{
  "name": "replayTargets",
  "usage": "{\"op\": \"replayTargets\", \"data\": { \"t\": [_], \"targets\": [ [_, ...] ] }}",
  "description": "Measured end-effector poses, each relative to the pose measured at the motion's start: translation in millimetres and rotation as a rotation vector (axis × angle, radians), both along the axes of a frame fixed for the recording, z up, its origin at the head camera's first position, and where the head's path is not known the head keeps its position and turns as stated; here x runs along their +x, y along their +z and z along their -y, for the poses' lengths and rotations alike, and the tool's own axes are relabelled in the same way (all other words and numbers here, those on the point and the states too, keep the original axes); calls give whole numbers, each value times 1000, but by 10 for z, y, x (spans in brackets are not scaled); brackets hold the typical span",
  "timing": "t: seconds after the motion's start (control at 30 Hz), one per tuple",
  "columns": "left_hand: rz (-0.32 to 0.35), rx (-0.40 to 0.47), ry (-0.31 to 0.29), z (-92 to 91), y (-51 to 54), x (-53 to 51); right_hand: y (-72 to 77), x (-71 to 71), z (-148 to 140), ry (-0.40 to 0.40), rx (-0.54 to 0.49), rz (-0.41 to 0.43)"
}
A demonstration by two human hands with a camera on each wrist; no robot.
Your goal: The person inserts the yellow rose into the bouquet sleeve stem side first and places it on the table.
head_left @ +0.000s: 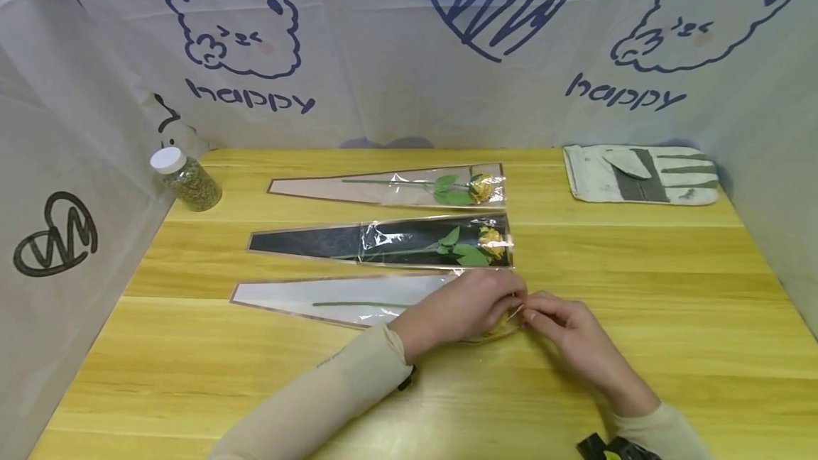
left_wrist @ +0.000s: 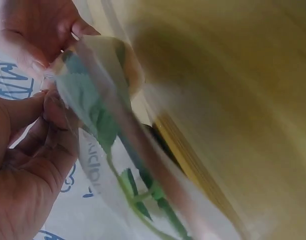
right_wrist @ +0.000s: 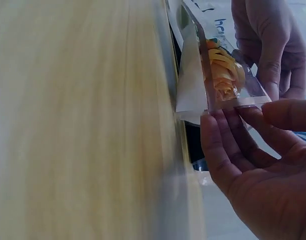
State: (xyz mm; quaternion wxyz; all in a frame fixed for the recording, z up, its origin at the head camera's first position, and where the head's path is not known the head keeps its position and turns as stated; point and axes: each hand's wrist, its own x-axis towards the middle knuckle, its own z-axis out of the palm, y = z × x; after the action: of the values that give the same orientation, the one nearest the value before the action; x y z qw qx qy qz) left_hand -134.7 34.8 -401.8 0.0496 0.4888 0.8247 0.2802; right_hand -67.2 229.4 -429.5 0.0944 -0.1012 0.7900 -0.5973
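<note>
A clear-fronted, white-backed flower sleeve (head_left: pixel 275 294) lies nearest the person, its narrow end pointing left. Inside it are a green stem (head_left: pixel 358 304) and a yellow rose (right_wrist: pixel 224 70), partly hidden by the hands in the head view. My left hand (head_left: pixel 469 307) pinches the sleeve's wide end from above, thumb against fingers. Facing it from the right, my right hand (head_left: pixel 575 339) pinches the same end at its edge. In the left wrist view, green leaves (left_wrist: pixel 90 107) show through the film, and this wide end is lifted off the table.
Behind lie a black-backed sleeve (head_left: pixel 300 241) and a pinkish sleeve (head_left: pixel 319 189), each holding a yellow rose. A white-capped jar (head_left: pixel 192 183) of dried bits stands at the back left. A work glove (head_left: pixel 639 174) lies at the back right of the wooden table (head_left: pixel 639 268).
</note>
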Motion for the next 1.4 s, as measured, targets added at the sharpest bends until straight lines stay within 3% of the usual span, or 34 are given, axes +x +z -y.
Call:
{"op": "replayTargets", "data": {
  "t": [0.23, 0.5, 0.67, 0.8, 0.9, 1.17, 1.4],
  "targets": [
    [11, -22, 45, 2, 2, 15, 27, 10, 4, -8, -64, 117],
    [-15, -33, 64, 31, 9, -16, 35, -5, -6, -39, 55, 100],
    [32, -37, 73, 51, 20, -15, 31, -20, 2, -23, 102, 115],
    [75, -107, 106, 53, 29, -3, 41, -25, 4, -34, 136, 117],
    [68, -173, 118, 55, 25, -1, 44, -25, -8, -34, 131, 114],
    [51, -384, 99, 89, -29, 17, 27, -29, -30, -28, 119, 231],
    [95, -452, 155, 134, -53, 52, 24, -3, -24, -31, 134, 288]
  ]
}}
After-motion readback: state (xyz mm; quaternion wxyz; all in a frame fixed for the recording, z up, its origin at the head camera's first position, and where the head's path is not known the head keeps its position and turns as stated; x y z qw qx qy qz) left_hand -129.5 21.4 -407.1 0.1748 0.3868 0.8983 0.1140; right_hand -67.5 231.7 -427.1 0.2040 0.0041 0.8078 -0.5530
